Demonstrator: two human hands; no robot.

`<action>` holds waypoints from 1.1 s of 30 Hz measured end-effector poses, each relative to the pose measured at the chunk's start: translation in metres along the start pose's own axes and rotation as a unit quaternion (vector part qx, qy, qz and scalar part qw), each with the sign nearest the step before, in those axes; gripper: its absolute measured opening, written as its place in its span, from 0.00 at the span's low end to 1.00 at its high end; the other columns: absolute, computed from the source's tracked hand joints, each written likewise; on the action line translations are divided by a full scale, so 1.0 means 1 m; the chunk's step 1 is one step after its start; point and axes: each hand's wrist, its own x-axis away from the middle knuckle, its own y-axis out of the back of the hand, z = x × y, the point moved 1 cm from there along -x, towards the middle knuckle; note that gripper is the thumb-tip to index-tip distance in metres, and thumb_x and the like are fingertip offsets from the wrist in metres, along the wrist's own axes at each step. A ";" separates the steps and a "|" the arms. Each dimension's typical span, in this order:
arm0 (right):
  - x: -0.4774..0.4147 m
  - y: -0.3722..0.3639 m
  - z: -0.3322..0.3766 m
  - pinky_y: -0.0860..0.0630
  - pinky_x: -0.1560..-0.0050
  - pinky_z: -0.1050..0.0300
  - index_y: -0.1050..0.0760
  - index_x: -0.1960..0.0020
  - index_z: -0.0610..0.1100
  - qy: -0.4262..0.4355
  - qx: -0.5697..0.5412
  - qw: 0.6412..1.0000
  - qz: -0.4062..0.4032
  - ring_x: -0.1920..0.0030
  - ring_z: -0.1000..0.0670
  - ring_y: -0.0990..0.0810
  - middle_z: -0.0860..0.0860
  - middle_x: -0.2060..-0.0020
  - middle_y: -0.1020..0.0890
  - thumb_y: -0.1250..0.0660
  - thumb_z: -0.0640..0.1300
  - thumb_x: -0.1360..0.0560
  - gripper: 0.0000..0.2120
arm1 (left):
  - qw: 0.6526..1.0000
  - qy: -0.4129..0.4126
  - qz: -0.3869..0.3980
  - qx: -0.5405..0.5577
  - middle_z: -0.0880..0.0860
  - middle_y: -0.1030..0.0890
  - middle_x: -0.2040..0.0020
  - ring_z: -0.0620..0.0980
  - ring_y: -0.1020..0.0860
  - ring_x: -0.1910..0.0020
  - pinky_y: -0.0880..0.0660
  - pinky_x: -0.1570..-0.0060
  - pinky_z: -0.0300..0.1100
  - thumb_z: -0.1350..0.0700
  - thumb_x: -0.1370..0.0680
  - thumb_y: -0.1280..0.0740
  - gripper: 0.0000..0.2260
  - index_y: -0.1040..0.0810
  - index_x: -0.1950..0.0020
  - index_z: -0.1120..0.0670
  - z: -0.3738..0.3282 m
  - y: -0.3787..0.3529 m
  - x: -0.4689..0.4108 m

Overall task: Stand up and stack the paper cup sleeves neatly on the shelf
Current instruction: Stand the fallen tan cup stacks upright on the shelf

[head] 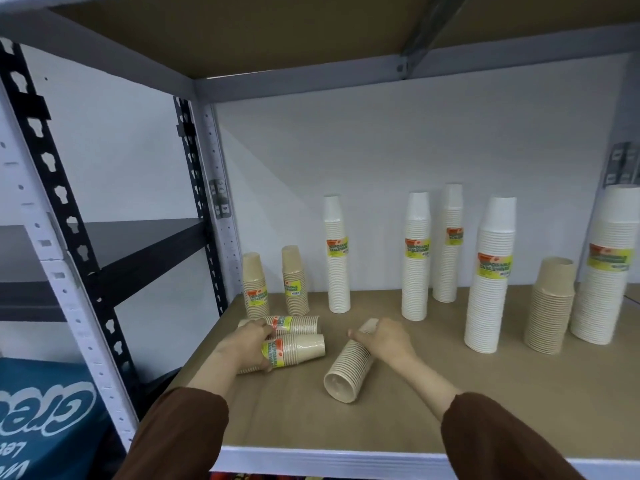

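Note:
Three tan cup sleeves lie on their sides on the brown shelf board [398,420]. My left hand [247,344] grips the nearer labelled sleeve [298,349] at its narrow end; a second labelled sleeve [298,324] lies right behind it. My right hand [384,339] grips the third lying sleeve [348,370] near its narrow end, its open mouth facing me. Two short tan sleeves [255,285] [295,280] stand upright at the back left.
Several tall white sleeves stand along the back, such as one [336,254] and another [490,275]. A tan stack [550,306] and a large white stack [604,268] stand at the right. A grey upright post [221,202] borders the left; a blue box [45,420] sits lower left.

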 end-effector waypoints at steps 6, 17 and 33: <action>-0.001 -0.028 0.000 0.23 0.44 0.52 0.25 0.41 0.37 -0.125 -0.122 0.983 0.049 0.42 0.43 0.22 0.42 0.42 0.21 0.35 0.61 0.30 0.30 | 1.000 0.004 -0.018 0.009 0.54 0.31 0.36 0.52 0.32 0.35 0.29 0.38 0.43 0.50 0.32 0.28 0.32 0.34 0.30 0.55 -0.004 -0.003 0.005; -0.023 0.008 0.004 0.25 0.52 0.55 0.29 0.40 0.36 -0.113 -0.298 0.947 -0.039 0.50 0.43 0.20 0.42 0.49 0.20 0.26 0.44 0.35 0.27 | 0.963 0.012 -0.225 0.149 0.54 0.25 0.44 0.52 0.24 0.46 0.27 0.51 0.42 0.49 0.34 0.27 0.26 0.27 0.39 0.57 0.005 0.008 0.018; -0.037 0.007 -0.017 0.31 0.46 0.55 0.38 0.37 0.38 0.061 -0.234 0.954 -0.175 0.43 0.41 0.26 0.40 0.41 0.30 0.25 0.36 0.37 0.33 | 0.811 0.263 -0.315 0.417 0.63 0.26 0.42 0.61 0.25 0.43 0.27 0.42 0.55 0.54 0.33 0.25 0.26 0.29 0.40 0.64 0.003 -0.023 0.031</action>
